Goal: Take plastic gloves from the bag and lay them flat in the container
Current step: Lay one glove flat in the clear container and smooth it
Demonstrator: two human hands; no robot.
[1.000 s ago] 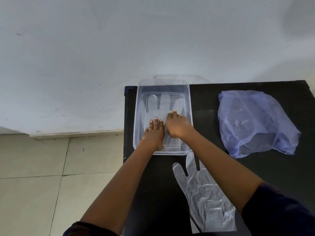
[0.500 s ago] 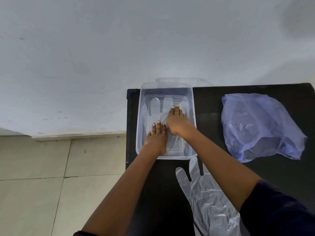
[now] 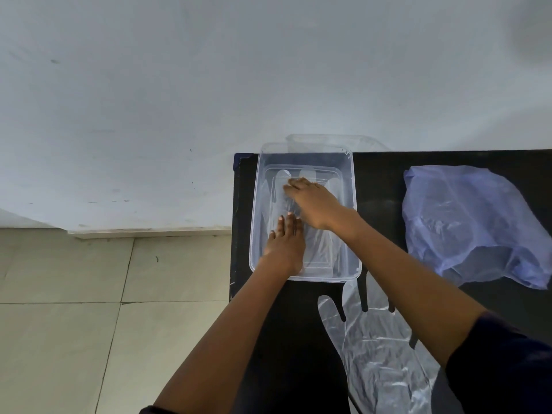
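**Both hands pressed flat on a glove inside the clear container**

Set at the far left corner of the black rectangular surface (image 3: 385, 174): a clear rectangular plastic container (image 3: 351, 186), long side running away from the camera. Chosen here as the landmark.

Inside the container, spread along its floor: a thin transparent plastic glove (image 3: 321, 243), fingers pointing toward the far wall, cuff toward the near wall. Wrinkled in the middle, mostly flat.

On that glove, near the container's near-left part: left hand (image 3: 285, 248), palm down, fingers straight and close together, gripping nothing, only pressing.

Farther in, toward the container's far end: right hand (image 3: 313, 201), also palm down and spread open, fingertips angled to the far left over the glove's finger section. Nothing pinched or held; flat contact only.

Just in front of the container's near wall, on the surface: a second transparent plastic glove (image 3: 376, 354), lying flat, fingers toward the container, partly under the right forearm.

Right of the container, well apart from it: a crumpled pale blue-violet plastic bag (image 3: 472, 222), slumped on the surface.

Behind the container's far wall: another clear plastic piece (image 3: 328, 140), against the white wall (image 3: 209, 85); cannot tell what exactly.

Left of the container, past the surface's edge: pale tiled floor (image 3: 59, 324).
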